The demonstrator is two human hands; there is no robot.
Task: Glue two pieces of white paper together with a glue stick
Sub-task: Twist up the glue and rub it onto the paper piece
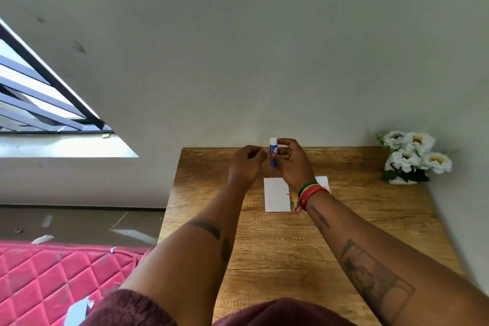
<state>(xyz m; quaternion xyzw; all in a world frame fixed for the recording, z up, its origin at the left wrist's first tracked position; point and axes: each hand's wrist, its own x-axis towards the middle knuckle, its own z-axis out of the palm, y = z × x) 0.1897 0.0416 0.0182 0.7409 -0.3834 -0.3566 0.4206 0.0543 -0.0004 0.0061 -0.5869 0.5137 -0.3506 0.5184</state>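
A blue glue stick (pixel 273 152) with a white cap stands upright at the far edge of the wooden table (pixel 291 246). My right hand (pixel 293 164) grips it around the body. My left hand (pixel 246 164) is just left of the stick with its fingers curled; whether it touches the stick I cannot tell. One piece of white paper (pixel 276 194) lies flat on the table below my hands. A second white piece (pixel 322 182) lies to its right, mostly hidden behind my right wrist.
A white pot of white flowers (pixel 412 159) stands at the table's far right corner. The wall runs directly behind the table. To the left lie a floor with paper scraps and a red quilted mattress (pixel 53 280).
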